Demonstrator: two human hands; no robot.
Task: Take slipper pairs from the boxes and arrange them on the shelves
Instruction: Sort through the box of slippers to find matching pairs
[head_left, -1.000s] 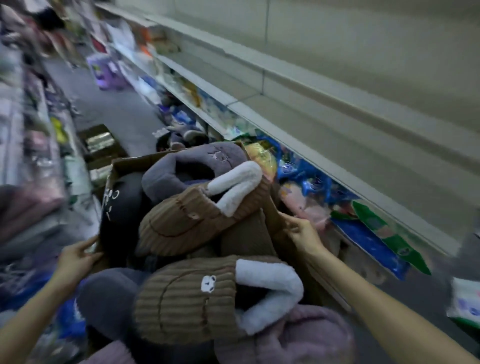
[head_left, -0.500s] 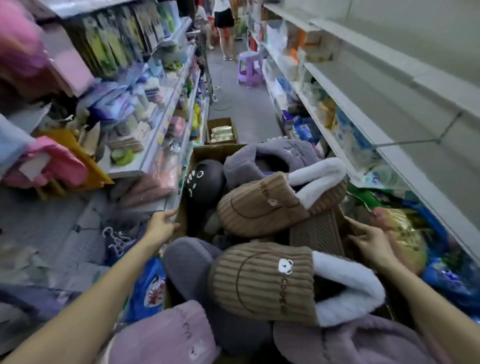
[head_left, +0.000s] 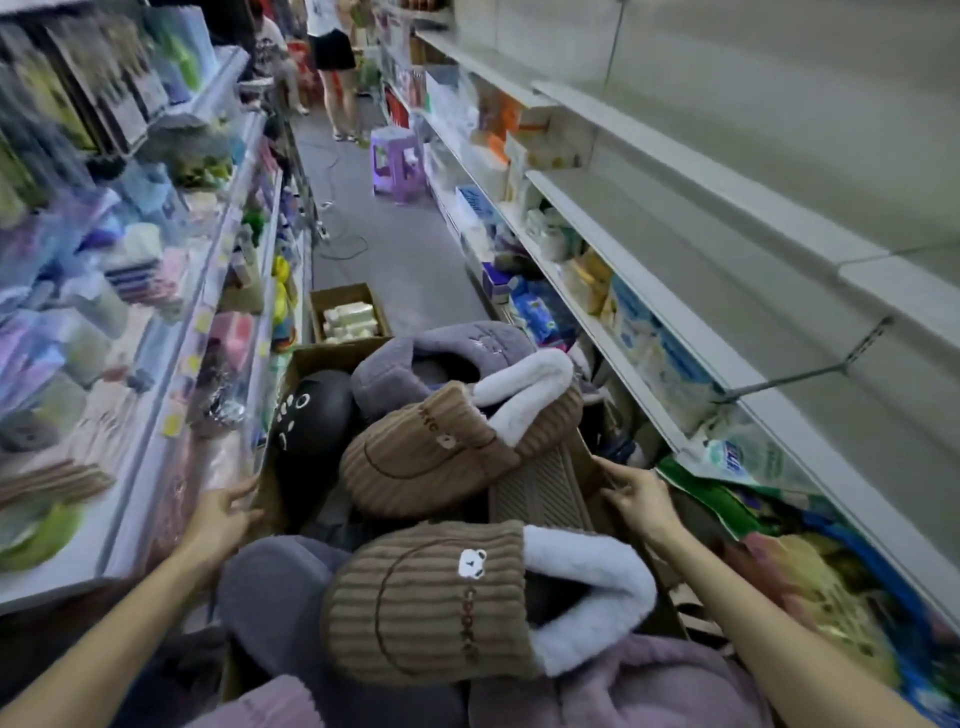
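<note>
A cardboard box (head_left: 317, 358) heaped with plush slippers fills the lower middle of the head view. On top lie two brown corduroy slippers with white fleece, one near (head_left: 431, 608) and one farther (head_left: 441, 452). A grey-purple slipper (head_left: 447, 358) and a black one (head_left: 311, 410) lie behind them, with mauve ones at the bottom. My left hand (head_left: 223, 514) grips the box's left side. My right hand (head_left: 639, 499) grips its right side. Bare white shelves (head_left: 737, 291) run along the right.
The aisle floor stretches ahead with a smaller open carton (head_left: 348, 317) just beyond the box and a purple stool (head_left: 397, 163) farther on. A person (head_left: 332, 67) stands at the far end. Stocked shelves (head_left: 171, 291) line the left; packaged goods fill the lower right shelves.
The view has swung left from the right-hand shelves to looking down the aisle. Both hands stay on the box's sides and the slippers hold their places.
</note>
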